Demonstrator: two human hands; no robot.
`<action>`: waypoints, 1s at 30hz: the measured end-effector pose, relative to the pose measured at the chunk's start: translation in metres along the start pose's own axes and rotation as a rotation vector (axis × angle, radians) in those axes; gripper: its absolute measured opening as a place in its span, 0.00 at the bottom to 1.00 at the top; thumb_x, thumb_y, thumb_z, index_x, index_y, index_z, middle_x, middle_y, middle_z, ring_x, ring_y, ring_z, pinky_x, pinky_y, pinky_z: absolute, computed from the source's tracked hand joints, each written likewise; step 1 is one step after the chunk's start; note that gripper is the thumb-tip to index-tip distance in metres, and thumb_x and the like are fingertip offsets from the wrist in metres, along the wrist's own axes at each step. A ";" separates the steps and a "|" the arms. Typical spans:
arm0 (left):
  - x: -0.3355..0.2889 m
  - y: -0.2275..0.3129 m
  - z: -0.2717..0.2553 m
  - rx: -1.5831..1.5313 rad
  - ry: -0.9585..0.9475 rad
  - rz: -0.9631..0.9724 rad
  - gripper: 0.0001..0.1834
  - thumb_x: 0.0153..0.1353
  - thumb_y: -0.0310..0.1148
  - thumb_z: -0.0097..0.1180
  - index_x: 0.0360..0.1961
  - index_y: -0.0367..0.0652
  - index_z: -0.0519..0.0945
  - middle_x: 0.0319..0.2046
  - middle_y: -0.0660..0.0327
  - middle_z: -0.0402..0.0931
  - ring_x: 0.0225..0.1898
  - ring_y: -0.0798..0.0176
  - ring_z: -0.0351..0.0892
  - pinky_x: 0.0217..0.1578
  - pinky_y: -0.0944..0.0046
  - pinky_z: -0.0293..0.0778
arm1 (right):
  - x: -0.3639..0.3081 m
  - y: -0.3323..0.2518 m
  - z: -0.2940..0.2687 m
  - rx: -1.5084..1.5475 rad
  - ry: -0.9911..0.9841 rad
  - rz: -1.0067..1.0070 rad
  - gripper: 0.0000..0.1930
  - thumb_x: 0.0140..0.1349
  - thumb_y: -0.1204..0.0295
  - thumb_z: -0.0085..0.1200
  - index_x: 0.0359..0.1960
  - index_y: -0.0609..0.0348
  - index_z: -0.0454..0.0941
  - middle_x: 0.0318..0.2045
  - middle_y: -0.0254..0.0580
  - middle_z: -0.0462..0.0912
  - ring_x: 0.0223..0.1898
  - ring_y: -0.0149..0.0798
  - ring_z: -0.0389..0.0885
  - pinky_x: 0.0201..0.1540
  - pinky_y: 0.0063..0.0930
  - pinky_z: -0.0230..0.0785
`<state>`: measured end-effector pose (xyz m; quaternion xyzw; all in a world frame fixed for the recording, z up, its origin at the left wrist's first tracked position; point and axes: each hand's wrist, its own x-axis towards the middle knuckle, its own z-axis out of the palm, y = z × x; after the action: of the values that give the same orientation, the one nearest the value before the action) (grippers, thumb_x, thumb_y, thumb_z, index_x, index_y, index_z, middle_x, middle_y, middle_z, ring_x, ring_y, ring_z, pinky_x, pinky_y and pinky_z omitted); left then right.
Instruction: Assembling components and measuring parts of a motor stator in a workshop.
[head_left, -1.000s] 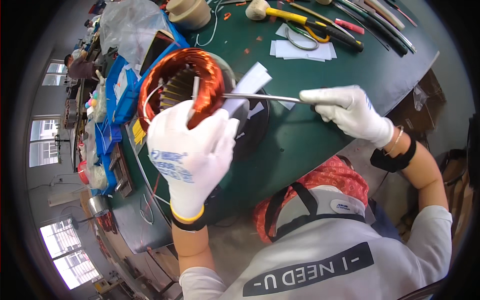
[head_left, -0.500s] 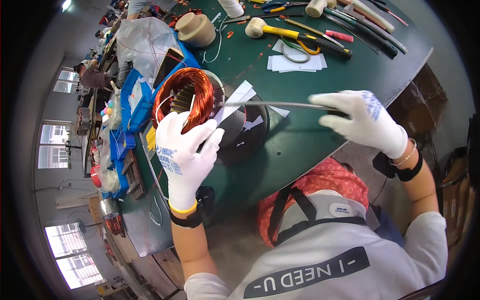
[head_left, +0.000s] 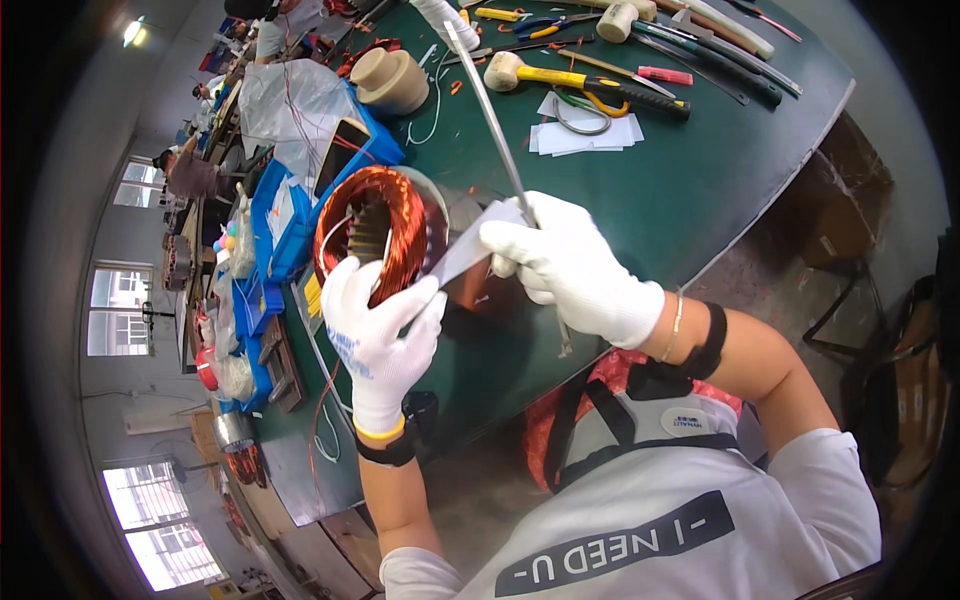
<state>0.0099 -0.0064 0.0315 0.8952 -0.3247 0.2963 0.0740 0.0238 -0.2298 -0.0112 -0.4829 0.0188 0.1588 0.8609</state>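
A motor stator with a ring of copper winding [head_left: 405,215] lies on the green table. My left hand [head_left: 385,335], in a white glove, is closed over the ring's near edge, with fingers inside and outside it. Its fingertips meet the lower end of a white paper strip [head_left: 468,245]. My gloved right hand [head_left: 570,260] pinches the strip's upper end and also grips a long thin metal rod [head_left: 490,115]. The rod points up and away, its lower end showing below the hand. The stator's slots near the paper are partly hidden.
Beyond my hands lie a mallet [head_left: 570,78] with a yellow-black handle, scissors [head_left: 605,106], white paper sheets [head_left: 590,138] and more tools. A beige spool [head_left: 390,80] and blue bins [head_left: 280,225] holding a phone [head_left: 340,157] stand left. The table edge [head_left: 740,225] runs at right.
My right hand has moved left to the stator and taken hold of the paper strip. The rod has swung from nearly level to steep. My left hand stays at the winding.
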 end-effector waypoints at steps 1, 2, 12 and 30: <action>-0.002 -0.003 -0.003 -0.035 -0.018 -0.002 0.13 0.42 0.31 0.73 0.33 0.48 0.88 0.45 0.53 0.78 0.54 0.44 0.74 0.61 0.48 0.65 | -0.004 -0.002 -0.006 0.073 -0.004 0.013 0.12 0.64 0.63 0.58 0.37 0.60 0.75 0.25 0.34 0.79 0.17 0.20 0.67 0.18 0.17 0.56; -0.002 -0.009 -0.005 -0.093 -0.029 0.003 0.13 0.41 0.31 0.73 0.32 0.48 0.88 0.44 0.54 0.79 0.54 0.44 0.74 0.62 0.47 0.63 | -0.007 -0.009 -0.012 0.045 0.045 0.042 0.11 0.64 0.65 0.59 0.36 0.59 0.75 0.24 0.33 0.78 0.16 0.19 0.65 0.17 0.17 0.54; 0.048 0.031 0.009 0.128 -0.091 -0.092 0.40 0.39 0.35 0.77 0.57 0.43 0.75 0.62 0.47 0.70 0.58 0.46 0.74 0.58 0.51 0.69 | -0.018 -0.020 -0.073 0.110 -0.040 0.142 0.10 0.64 0.65 0.60 0.35 0.57 0.73 0.25 0.33 0.77 0.14 0.16 0.59 0.14 0.14 0.45; -0.040 0.090 -0.094 0.370 -0.108 -0.449 0.14 0.58 0.32 0.55 0.43 0.35 0.80 0.43 0.47 0.79 0.46 0.51 0.78 0.48 0.48 0.72 | 0.004 0.004 0.023 0.011 0.035 -0.036 0.08 0.62 0.67 0.58 0.35 0.57 0.76 0.24 0.32 0.77 0.14 0.17 0.59 0.15 0.16 0.48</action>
<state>-0.1160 -0.0251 0.0794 0.9574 -0.0623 0.2785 -0.0442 0.0235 -0.2075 -0.0033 -0.4813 0.0260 0.1347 0.8657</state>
